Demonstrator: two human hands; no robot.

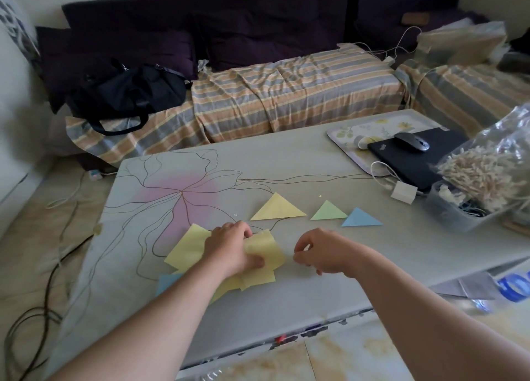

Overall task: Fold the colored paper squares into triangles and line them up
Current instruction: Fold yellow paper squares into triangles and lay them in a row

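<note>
head view: my left hand (233, 250) pinches the top yellow square (265, 251) on the paper stack (186, 248); right hand (321, 251) just right of the stack, fingers curled, empty. folded triangles (276, 208) beyond the stack. advice: peel one sheet, match corners before creasing.

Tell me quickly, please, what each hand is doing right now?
Left hand: grips the top yellow paper square of the loose pile.
Right hand: fingers curled beside the pile, apparently holding nothing.
</note>
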